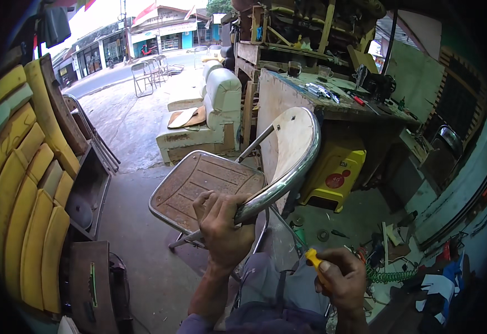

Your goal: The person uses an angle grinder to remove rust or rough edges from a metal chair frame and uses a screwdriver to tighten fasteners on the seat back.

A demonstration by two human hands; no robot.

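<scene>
A folding chair (199, 178) with a chrome tube frame stands before me. Its bare seat panel is brown and rust-stained, and its backrest panel (295, 133) is pale and uncovered. My left hand (225, 236) is closed around the lower end of the curved chrome back frame, near the seat. To the right, above my lap, my right hand (342, 278) is closed on the yellow handle of a screwdriver (313, 258). Its thin shaft points up and away toward the chair's legs; where the tip ends is hard to see.
Yellow foam pads (26, 234) are stacked along the left wall. A worn white armchair (221, 106) stands beyond the chair. On the right is a workbench (288, 83) holding tools, with a yellow plastic stool (338, 172) below. Scraps and a green coiled hose (391, 275) litter the right floor.
</scene>
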